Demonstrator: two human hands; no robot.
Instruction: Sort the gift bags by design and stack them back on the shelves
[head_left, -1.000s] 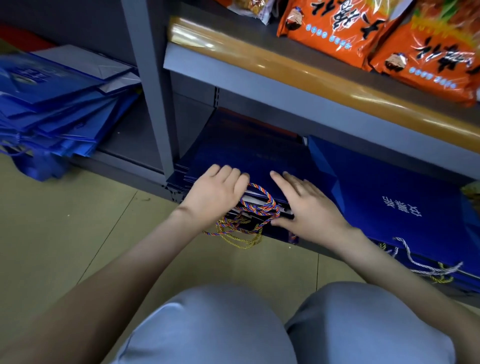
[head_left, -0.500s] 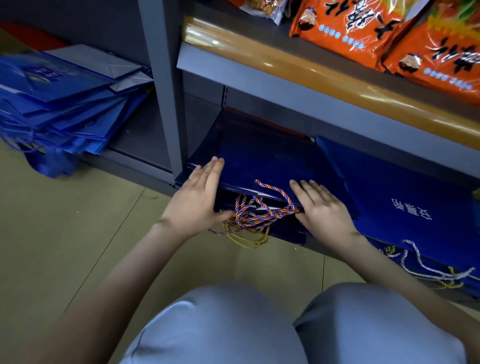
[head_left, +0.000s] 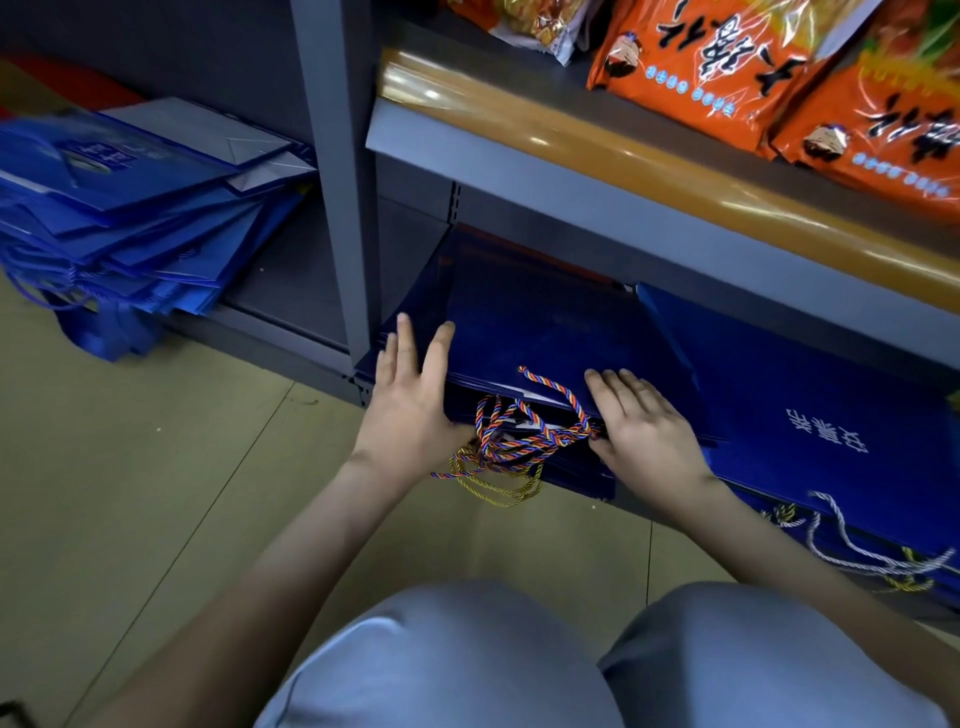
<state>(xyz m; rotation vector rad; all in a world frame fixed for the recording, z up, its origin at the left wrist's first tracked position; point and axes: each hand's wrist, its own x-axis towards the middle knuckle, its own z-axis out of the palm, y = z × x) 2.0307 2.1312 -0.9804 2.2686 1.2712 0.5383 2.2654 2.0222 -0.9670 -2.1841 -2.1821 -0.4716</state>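
A stack of flat dark blue gift bags (head_left: 540, 322) lies on the bottom shelf, just right of the grey upright post. Multicoloured rope handles (head_left: 524, 436) spill over its front edge. My left hand (head_left: 410, 400) rests flat on the stack's front left corner, fingers straight, thumb at the front edge. My right hand (head_left: 644, 431) lies flat on the front right part, fingers straight beside the ropes. A second pile of blue gift bags (head_left: 831, 415) with white lettering and white cord handles lies to the right. Lighter blue gift bags (head_left: 135, 208) are piled in the left bay.
A grey upright post (head_left: 337, 171) divides the bays. The upper shelf edge (head_left: 623, 171) hangs low over the bags, with orange snack packets (head_left: 727, 67) on it. Beige floor tiles (head_left: 156, 467) lie in front. My knees (head_left: 467, 660) fill the bottom of the view.
My left hand slid from the rope handles to the stack's left corner and flattened. My right hand drew back toward the front edge. The camera shifted slightly.
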